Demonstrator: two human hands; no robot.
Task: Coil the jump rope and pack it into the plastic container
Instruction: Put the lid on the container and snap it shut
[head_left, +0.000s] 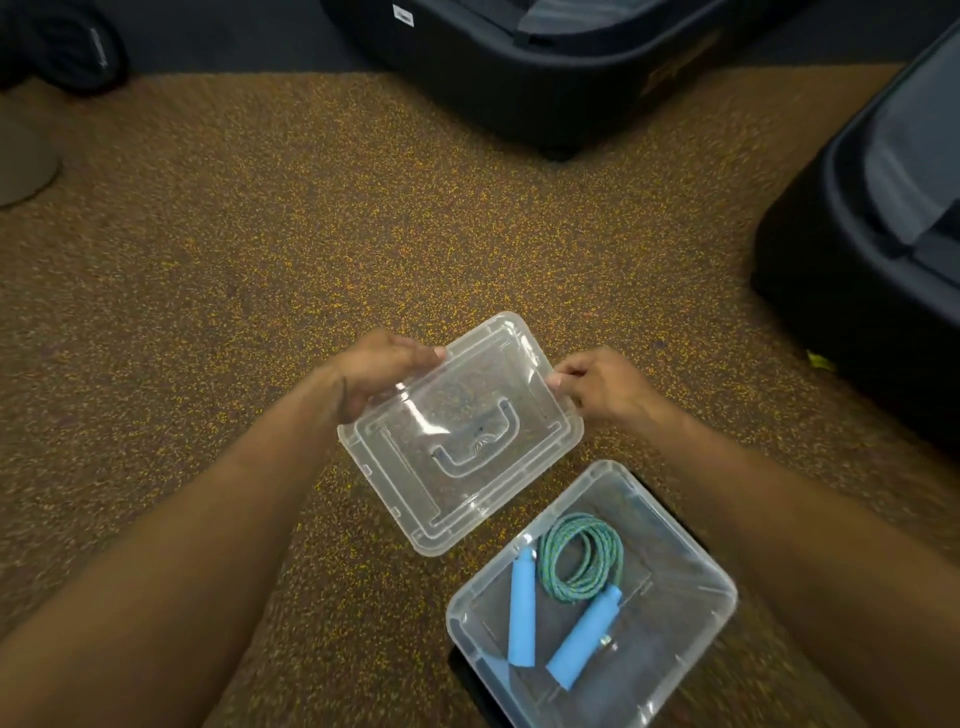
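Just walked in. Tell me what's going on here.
A person holds the clear lid by two opposite edges, the left hand gripping one and the right hand pinching the other. The plastic container sits open just beside it, nearer the person. The coiled jump rope and its blue handles already lie inside. The lid is not yet on the container.

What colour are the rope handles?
The handles are light blue, clearest in the head view.
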